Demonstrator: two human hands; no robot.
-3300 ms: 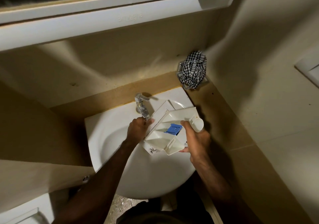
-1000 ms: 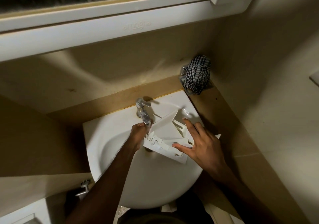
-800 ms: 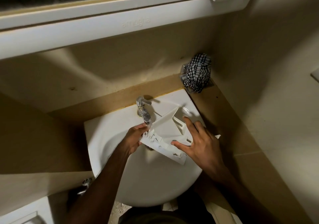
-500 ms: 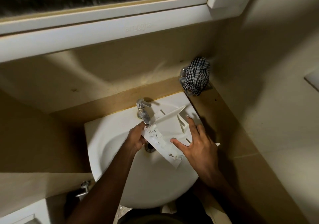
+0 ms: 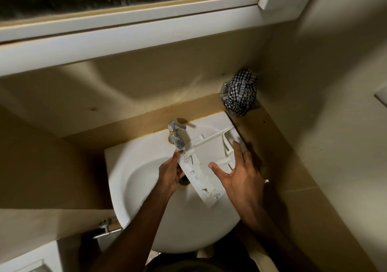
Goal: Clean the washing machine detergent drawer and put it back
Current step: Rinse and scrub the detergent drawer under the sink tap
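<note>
I have the white plastic detergent drawer (image 5: 206,168) turned underside up over the white ceramic basin (image 5: 146,190), its far end under the chrome tap (image 5: 176,134) at 12 o'clock. My left hand (image 5: 169,174) grips its 9 o'clock edge; my right hand (image 5: 238,178) steadies it with fingers spread. I judge this the rinsing step; next I should turn it to reach the compartments. On the tan counter (image 5: 272,146), a checked black-and-white cloth (image 5: 241,92) lies at 2 o'clock, under a white-framed window (image 5: 125,39).

White drawer (image 5: 206,173) over white basin (image 5: 146,179) (black-and-white checked cloth (image 5: 241,92) behind), chrome tap (image 5: 176,134)
</note>
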